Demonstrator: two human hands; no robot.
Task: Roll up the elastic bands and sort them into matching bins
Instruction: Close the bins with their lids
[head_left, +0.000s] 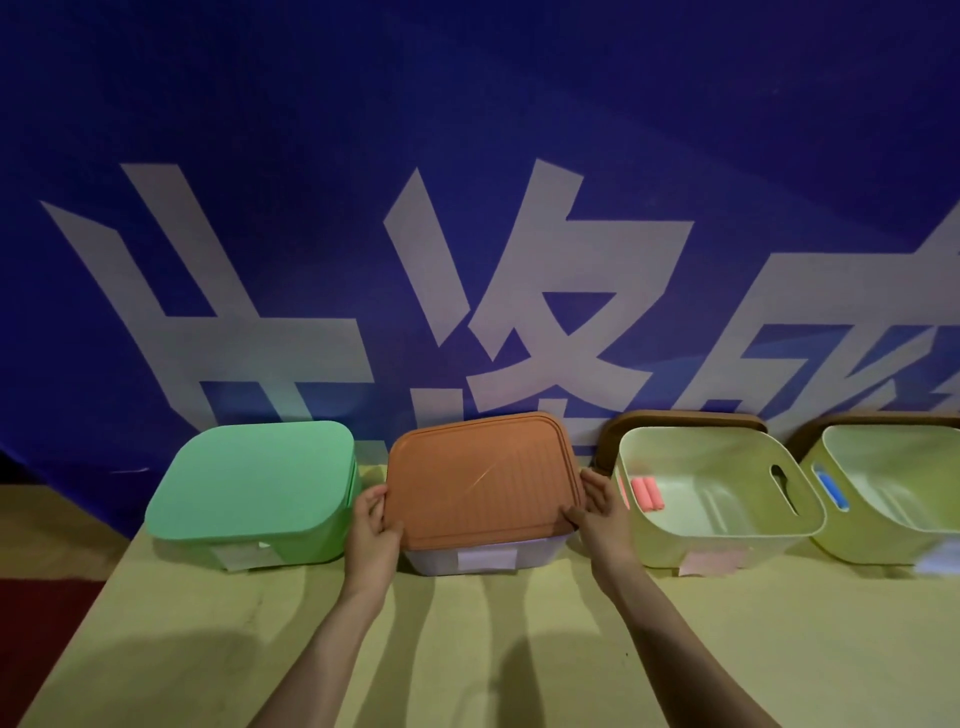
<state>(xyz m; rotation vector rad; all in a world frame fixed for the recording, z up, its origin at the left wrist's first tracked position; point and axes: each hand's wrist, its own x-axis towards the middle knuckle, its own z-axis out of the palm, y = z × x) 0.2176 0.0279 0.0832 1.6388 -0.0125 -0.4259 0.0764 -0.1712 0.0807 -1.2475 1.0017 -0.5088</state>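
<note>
Four bins stand in a row on the yellow-green table (467, 649). The brown lid (480, 480) lies on the pale lilac bin (431, 564) in the middle. My left hand (375, 519) grips the lid's left edge and my right hand (597, 506) grips its right edge, thumbs on top. To the left, the green bin (291, 545) is covered by a green lid (254, 478). On the right an open pale bin (727, 535) holds two rolled pink bands (648, 493). The far-right open bin (883, 540) holds a rolled blue band (831, 488).
Brown lids (675, 418) lean behind the two open bins against a blue banner (467, 182) with large white characters. Paper labels sit on the bins' fronts. The table's left edge drops to a dark red floor (41, 634).
</note>
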